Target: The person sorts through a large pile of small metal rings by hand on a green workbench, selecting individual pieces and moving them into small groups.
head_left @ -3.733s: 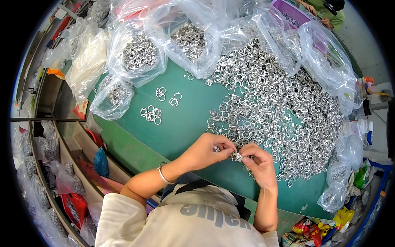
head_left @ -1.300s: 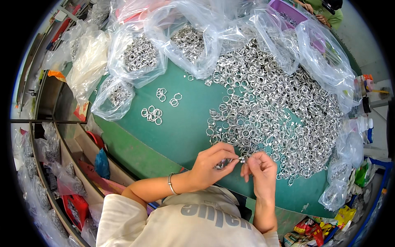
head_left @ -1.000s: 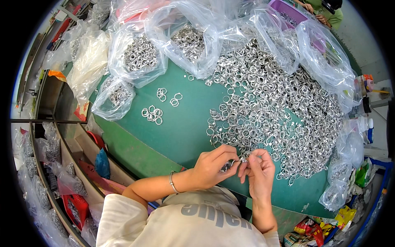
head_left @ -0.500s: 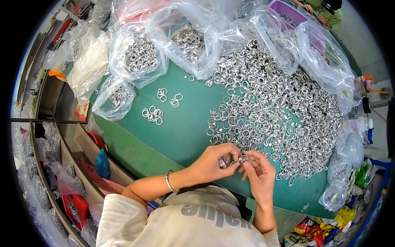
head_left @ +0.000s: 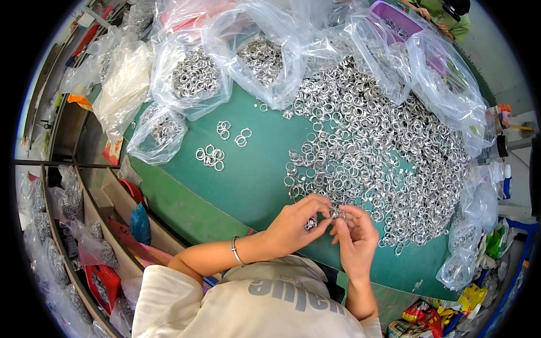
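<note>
Near the front edge of the green table (head_left: 253, 186), my two hands meet over small silver rings. My left hand (head_left: 298, 224) is closed, with several rings (head_left: 310, 223) in its curled fingers and its thumb and forefinger pinched together. Silver rings (head_left: 336, 213) sit at the fingertips of my right hand (head_left: 357, 234), which is also closed in a pinch. A broad heap of silver rings (head_left: 389, 141) spreads just beyond my hands and to the right. To the left lie small groups of rings (head_left: 210, 157), apart from the heap.
Clear plastic bags of rings (head_left: 195, 76) line the far side, beside a purple bin (head_left: 394, 17). Shelving with bagged parts (head_left: 70, 205) stands at the left. Colourful packets (head_left: 473, 298) lie at the lower right. Another person (head_left: 451, 19) is at the far right.
My left hand has shifted slightly, and the rings in its fingers show at a different angle. Both hands stay together at the same spot; the heap and small groups look the same.
</note>
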Action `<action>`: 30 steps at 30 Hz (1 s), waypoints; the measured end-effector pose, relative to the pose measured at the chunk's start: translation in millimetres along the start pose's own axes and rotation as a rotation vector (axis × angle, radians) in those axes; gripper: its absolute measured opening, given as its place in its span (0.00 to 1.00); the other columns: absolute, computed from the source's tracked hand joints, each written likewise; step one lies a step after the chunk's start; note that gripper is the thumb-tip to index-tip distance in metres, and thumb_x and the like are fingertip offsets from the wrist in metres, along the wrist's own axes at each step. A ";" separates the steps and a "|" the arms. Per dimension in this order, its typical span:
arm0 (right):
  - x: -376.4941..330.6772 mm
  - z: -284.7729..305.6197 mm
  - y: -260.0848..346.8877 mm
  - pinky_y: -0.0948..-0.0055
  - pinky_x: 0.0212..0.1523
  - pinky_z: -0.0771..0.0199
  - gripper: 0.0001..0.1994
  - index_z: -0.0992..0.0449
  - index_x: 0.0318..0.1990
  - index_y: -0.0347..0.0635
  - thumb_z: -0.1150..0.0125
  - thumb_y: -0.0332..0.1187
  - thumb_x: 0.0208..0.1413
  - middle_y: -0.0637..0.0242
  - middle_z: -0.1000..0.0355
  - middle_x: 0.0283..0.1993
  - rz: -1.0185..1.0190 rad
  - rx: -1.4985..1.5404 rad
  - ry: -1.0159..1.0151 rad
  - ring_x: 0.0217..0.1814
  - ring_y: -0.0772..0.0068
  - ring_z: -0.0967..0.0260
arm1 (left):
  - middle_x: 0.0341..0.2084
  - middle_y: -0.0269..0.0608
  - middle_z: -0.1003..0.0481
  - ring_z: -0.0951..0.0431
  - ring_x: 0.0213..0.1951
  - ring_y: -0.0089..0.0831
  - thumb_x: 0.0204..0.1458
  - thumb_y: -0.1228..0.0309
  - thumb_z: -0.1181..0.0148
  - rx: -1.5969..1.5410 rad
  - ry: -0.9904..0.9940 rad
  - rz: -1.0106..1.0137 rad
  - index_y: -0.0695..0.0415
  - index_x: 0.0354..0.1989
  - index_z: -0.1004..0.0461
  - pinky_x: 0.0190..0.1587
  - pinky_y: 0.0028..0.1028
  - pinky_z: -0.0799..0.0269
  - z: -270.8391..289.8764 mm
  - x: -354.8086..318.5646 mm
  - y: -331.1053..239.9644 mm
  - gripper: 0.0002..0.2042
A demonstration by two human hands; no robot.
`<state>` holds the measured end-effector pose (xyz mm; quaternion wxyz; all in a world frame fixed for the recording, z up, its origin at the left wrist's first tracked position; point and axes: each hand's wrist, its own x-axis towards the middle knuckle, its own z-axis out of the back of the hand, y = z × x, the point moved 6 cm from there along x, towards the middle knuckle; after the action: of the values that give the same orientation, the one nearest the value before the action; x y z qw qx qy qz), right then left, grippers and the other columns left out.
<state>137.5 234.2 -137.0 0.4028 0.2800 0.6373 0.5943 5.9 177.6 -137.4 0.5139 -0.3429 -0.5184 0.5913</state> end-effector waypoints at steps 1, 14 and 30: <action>0.5 0.2 0.2 0.84 0.23 0.33 0.12 0.30 0.49 0.34 0.44 0.22 0.58 0.64 0.27 0.38 0.048 -0.094 -0.019 0.30 0.81 0.31 | 0.40 0.43 0.26 0.24 0.36 0.28 0.46 0.82 0.37 -0.001 -0.009 -0.004 0.60 0.35 0.30 0.37 0.25 0.27 -1.1 0.9 2.6 0.10; 5.1 3.7 -2.1 0.83 0.28 0.30 0.13 0.33 0.48 0.36 0.43 0.20 0.56 0.65 0.27 0.37 -0.008 -0.078 0.000 0.37 0.80 0.29 | 0.42 0.42 0.25 0.26 0.38 0.27 0.50 0.79 0.38 -0.093 0.082 0.065 0.59 0.48 0.25 0.37 0.24 0.29 1.9 10.7 8.7 0.15; -7.1 -5.8 -0.6 0.81 0.23 0.26 0.12 0.32 0.47 0.32 0.43 0.19 0.55 0.58 0.25 0.36 0.014 0.029 -0.029 0.31 0.74 0.26 | 0.39 0.47 0.23 0.20 0.38 0.33 0.49 0.84 0.41 -0.231 -0.174 -0.032 0.63 0.39 0.20 0.40 0.27 0.23 0.4 -6.8 10.6 0.10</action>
<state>136.4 225.1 -136.5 0.4038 0.2989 0.6378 0.5838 4.4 171.6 -148.4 0.4336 -0.3390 -0.6310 0.5467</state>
